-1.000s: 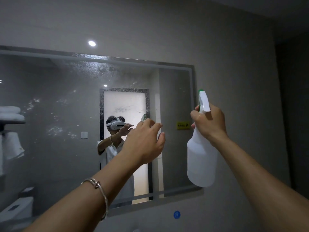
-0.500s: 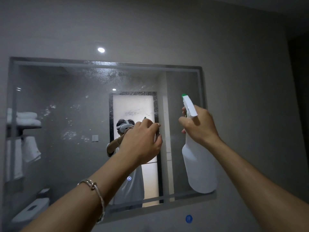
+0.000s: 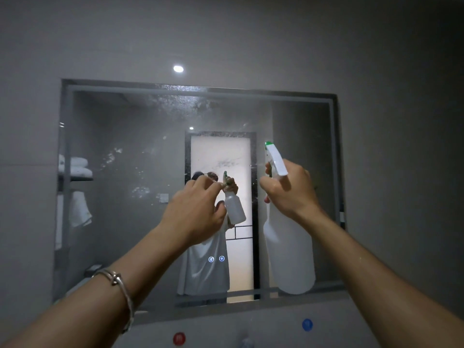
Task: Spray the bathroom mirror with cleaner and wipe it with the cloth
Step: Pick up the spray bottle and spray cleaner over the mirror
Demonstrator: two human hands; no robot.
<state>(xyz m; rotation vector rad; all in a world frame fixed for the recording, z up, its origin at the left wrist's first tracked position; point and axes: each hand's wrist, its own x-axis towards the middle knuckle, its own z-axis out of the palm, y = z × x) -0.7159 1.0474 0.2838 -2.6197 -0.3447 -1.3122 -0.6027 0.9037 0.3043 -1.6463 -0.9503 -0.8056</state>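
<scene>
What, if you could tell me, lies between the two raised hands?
In the head view, only mirror glass shows between the left hand and the right hand holding the spray bottle.

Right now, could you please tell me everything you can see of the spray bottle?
The spray bottle is translucent white plastic with a white trigger head and a green nozzle tip. It is held upright, tilted slightly, in front of the mirror's right part, nozzle toward the glass. The right hand grips its neck, fingers round the trigger. Nothing else touches it.

spray bottle (image 3: 288,252) before mirror (image 3: 130,151), right side
</scene>
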